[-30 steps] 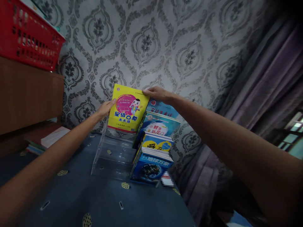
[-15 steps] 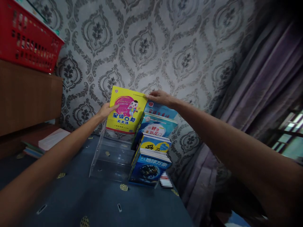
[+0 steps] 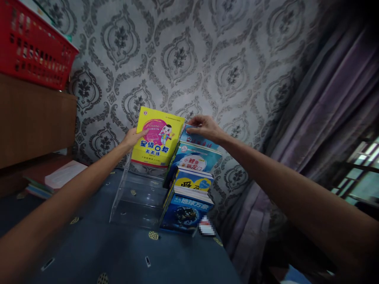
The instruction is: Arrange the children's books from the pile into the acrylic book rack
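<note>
My left hand (image 3: 134,139) grips the left edge of a yellow workbook (image 3: 158,136), its thumb lying on the cover. The workbook stands in the back left of a clear stepped book rack (image 3: 139,209). My right hand (image 3: 204,128) pinches the top edge of a light blue book (image 3: 197,138) in the back right, just beside the workbook. In front of that book, stepping down, are a blue-green book (image 3: 197,157), a yellow and blue book (image 3: 192,181) and a dark blue book with a globe picture (image 3: 185,215).
The rack stands on a dark blue tablecloth (image 3: 124,252) against a patterned wall. At the left, several books (image 3: 65,173) lie below a wooden cabinet (image 3: 35,122) with a red basket (image 3: 38,47) on top. A purple curtain (image 3: 319,106) hangs at the right.
My right hand has moved from the yellow workbook's top right corner to the light blue book's top edge. My left hand keeps its place on the workbook.
</note>
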### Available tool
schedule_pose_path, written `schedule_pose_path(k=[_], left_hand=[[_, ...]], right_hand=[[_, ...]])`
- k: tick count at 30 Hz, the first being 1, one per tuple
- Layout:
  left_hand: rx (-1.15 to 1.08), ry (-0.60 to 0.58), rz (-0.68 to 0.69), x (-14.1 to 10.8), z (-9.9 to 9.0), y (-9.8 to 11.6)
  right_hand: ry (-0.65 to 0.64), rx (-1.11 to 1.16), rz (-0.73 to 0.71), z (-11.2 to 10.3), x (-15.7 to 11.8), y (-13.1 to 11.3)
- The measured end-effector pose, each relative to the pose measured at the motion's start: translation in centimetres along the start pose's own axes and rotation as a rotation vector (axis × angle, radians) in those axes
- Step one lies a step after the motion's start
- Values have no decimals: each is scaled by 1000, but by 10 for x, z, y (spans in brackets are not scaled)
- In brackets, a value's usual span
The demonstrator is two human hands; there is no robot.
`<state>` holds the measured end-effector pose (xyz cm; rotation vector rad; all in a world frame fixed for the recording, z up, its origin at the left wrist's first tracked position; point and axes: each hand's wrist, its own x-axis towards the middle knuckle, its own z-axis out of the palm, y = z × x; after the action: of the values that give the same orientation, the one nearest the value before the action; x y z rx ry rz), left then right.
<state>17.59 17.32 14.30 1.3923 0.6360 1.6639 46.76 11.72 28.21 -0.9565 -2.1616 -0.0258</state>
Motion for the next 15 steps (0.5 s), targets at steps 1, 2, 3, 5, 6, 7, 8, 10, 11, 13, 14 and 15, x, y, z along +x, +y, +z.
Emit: schedule_pose_path(k=[1, 2, 3, 5, 6, 7, 8, 10, 11, 13, 14, 15], left_hand=[[-2, -1, 5, 0, 0, 0], [-5, -2, 10, 0, -1, -1], [-9, -4, 15, 0, -1, -1], [-17, -9, 21, 0, -1, -2], [-19, -11, 23, 0, -1, -3], [-22, -13, 24, 0, 0, -3], [-26, -12, 25, 0, 0, -4], [-42, 0, 35, 0, 1, -5], [-52, 10, 42, 0, 2, -6], [-70, 30, 55, 1, 3, -7], [-75, 35, 56, 1, 4, -8], [-79, 34, 56, 1, 4, -8]], right_hand=[[-17, 0, 18, 0, 1, -1], [-26, -11, 30, 0, 1, -3], [-34, -29, 36, 0, 2, -4], [-56, -51, 43, 0, 4, -5], [-74, -42, 48, 0, 5, -6], [-96, -22, 55, -1, 5, -6], [-118, 3, 62, -1, 5, -7], [-146, 42, 74, -1, 5, -7], [-156, 56, 80, -2, 5, -8], [-169, 81, 98, -3, 4, -8], [-176, 97, 107, -3, 4, -8], [-182, 113, 117, -4, 3, -8]])
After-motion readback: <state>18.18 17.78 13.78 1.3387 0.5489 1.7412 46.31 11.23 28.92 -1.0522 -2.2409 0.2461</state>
